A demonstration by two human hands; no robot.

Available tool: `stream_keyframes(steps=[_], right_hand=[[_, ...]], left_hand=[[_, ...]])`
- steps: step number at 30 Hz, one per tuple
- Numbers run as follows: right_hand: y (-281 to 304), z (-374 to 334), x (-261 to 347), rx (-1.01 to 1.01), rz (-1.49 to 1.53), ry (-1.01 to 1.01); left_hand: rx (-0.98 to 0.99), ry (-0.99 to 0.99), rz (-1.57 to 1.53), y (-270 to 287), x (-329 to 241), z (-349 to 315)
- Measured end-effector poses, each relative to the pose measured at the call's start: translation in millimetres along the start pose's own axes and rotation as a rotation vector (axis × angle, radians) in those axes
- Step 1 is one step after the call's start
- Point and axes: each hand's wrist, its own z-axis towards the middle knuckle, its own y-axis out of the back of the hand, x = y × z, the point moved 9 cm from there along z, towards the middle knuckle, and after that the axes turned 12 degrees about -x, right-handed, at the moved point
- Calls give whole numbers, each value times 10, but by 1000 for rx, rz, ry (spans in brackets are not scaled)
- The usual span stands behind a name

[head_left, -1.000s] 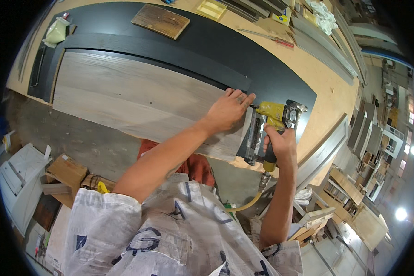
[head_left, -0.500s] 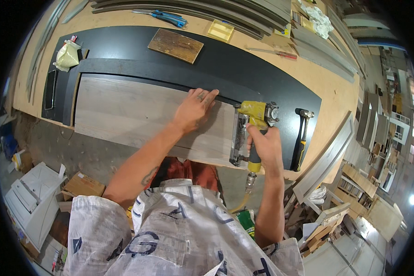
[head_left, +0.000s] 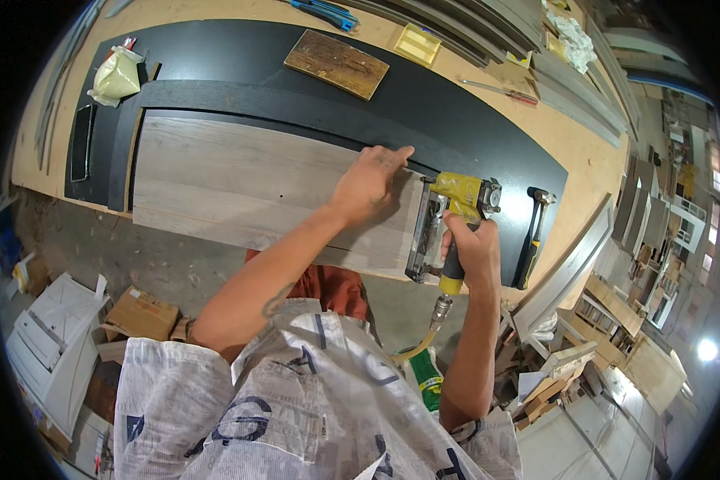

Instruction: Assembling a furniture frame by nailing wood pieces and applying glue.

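Observation:
A yellow and black pneumatic nail gun (head_left: 458, 192) is gripped by its handle in my right hand (head_left: 478, 252), fingers wrapped round it. An air hose (head_left: 412, 352) hangs from the handle's metal fitting. The gun's magazine is over the right end of a grey wood-grain panel (head_left: 264, 184). My left hand (head_left: 374, 180) lies at the panel's far edge, holding nothing, with its index finger stretched onto the dark strip (head_left: 240, 98) bordering the panel. Its other fingers look bent and are partly hidden.
A hammer (head_left: 534, 236) lies right of the nail gun on the black board (head_left: 448, 128). Beyond my hands are a brown wood block (head_left: 336, 62), a yellow tray (head_left: 418, 44) and a blue-handled knife (head_left: 326, 11). A bag (head_left: 118, 78) sits at far left; trim strips (head_left: 576, 88) fill the far right.
My left hand has slid right along the panel's far edge, its index finger now stretched out. The nail gun and right hand have shifted slightly right in the picture, as the whole view moved too.

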Motion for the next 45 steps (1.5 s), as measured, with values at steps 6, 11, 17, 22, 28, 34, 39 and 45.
stream_keyframes(steps=[6, 11, 17, 22, 28, 34, 39, 45], right_hand=[[-19, -37, 113, 0, -67, 32], [-34, -9, 83, 26, -76, 32], [-88, -56, 115, 16, -81, 32], [-124, -54, 113, 17, -49, 39], [-131, -61, 155, 17, -75, 50], [-129, -66, 152, 1, -79, 42], [-116, -79, 162, -11, -137, 27], [-95, -242, 54, -25, -143, 63]], left_hand=[[-326, 399, -393, 869, 505, -497], [373, -228, 5, 492, -289, -1225], [411, -341, 235, 305, -209, -1421], [439, -353, 255, 278, -221, -1417], [450, -387, 281, 288, -227, -1446], [470, -421, 291, 309, -262, -1449], [446, -455, 273, 320, -291, -1463], [437, -429, 225, 313, -257, -1474]])
